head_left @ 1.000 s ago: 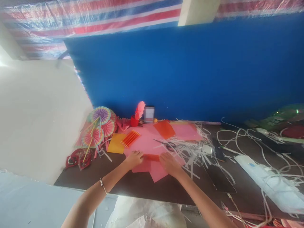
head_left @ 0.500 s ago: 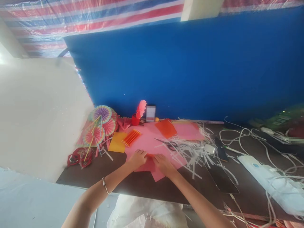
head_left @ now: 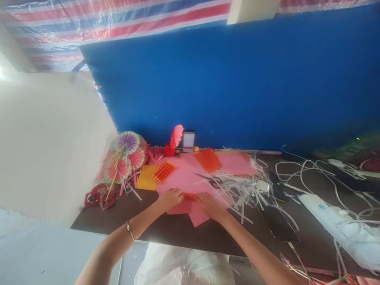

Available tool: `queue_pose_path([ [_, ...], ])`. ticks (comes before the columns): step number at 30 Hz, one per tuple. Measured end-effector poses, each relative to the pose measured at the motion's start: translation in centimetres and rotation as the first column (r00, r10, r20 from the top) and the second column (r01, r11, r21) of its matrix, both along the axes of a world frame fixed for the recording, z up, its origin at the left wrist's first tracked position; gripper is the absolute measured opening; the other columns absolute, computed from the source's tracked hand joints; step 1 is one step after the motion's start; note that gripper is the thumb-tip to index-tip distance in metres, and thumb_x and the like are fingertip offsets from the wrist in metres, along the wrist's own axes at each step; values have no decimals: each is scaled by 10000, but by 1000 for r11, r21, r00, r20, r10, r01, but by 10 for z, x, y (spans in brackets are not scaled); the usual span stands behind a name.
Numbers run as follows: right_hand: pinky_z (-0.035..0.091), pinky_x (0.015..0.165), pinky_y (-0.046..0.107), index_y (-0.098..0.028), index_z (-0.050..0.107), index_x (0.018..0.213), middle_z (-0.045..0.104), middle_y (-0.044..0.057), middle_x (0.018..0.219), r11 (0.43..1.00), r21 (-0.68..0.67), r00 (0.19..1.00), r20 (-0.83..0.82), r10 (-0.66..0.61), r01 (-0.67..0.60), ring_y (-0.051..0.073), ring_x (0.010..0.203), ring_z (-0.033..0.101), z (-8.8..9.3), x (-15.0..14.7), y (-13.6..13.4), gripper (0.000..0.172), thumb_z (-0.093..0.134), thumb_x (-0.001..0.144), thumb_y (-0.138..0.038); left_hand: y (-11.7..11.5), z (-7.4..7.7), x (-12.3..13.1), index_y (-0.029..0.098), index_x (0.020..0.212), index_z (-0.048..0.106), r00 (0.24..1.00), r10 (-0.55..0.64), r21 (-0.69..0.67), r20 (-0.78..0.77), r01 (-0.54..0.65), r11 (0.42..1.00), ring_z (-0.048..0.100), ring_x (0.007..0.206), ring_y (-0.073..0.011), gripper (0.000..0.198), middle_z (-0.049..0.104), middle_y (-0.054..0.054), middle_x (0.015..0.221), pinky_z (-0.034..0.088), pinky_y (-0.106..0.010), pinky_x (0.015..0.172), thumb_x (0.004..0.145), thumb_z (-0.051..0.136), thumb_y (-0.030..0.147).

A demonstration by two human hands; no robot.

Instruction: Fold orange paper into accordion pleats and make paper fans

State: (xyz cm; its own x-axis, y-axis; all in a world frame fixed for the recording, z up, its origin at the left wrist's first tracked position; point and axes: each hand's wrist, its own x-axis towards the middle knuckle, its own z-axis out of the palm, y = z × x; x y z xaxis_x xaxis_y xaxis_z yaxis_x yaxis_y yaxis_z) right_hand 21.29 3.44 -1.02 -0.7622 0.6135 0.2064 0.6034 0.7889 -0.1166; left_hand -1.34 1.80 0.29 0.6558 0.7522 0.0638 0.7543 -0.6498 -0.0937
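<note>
My left hand [head_left: 171, 198] and my right hand [head_left: 209, 204] rest side by side on a dark table, both pressing with bent fingers on a narrow folded strip of orange-red paper [head_left: 190, 196]. The strip lies on pink paper sheets [head_left: 185, 180]. Scissors [head_left: 211, 181] lie just beyond my right hand. A bundle of orange folded strips [head_left: 164, 171] rests on a yellow sheet [head_left: 146, 178] behind my left hand.
Colourful paper fans [head_left: 124, 156] stand at the back left. An orange sheet [head_left: 208, 160] and a red cup with a pink fan [head_left: 172, 145] sit by the blue wall. White paper scraps [head_left: 246, 188] and cables [head_left: 311, 178] spread to the right, with a dark tablet [head_left: 277, 223].
My hands closed in along the orange-red strip, then the right hand slid back to the right. The view shifted slightly.
</note>
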Motion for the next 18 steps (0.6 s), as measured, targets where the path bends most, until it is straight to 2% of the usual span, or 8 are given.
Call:
queue_pose_path([
  [4,435,787,382,-138,602,878,596,102,873,998,-69,1000,11,-3,4,222,838,557,2,8,4,270,344,876,-56,-1,10,-12,139,946,593,998,37,-92,45,-33,995,557,863,-190,170,589,-76,892,458,-289,714,843,464,95],
  [9,447,767,325,-156,608,835,605,69,847,970,-242,993,-97,-61,36,183,811,568,10,16,12,206,413,894,-183,11,11,-29,186,983,653,954,121,-306,274,-33,952,573,893,-170,266,648,-55,924,446,-281,785,838,447,102],
  [12,450,709,279,-170,614,795,614,46,813,942,-332,985,-140,-103,52,157,756,578,13,19,19,222,414,884,-205,21,9,-31,179,940,689,901,254,-432,351,-84,898,596,841,-175,234,684,-52,892,446,-303,791,812,495,155],
  [14,438,671,271,-172,616,751,615,38,769,915,-394,979,-139,-149,84,153,709,574,17,19,24,248,408,877,-220,26,10,-31,183,916,703,856,367,-525,364,-137,840,605,807,-176,223,695,-47,860,449,-298,763,777,529,175],
  [18,394,620,266,-172,613,715,620,32,733,825,-530,958,-76,-277,197,159,671,557,29,16,30,211,468,833,-268,33,15,-29,169,839,720,775,524,-622,353,-224,750,603,787,-190,188,690,-61,821,443,-296,716,716,588,220],
])
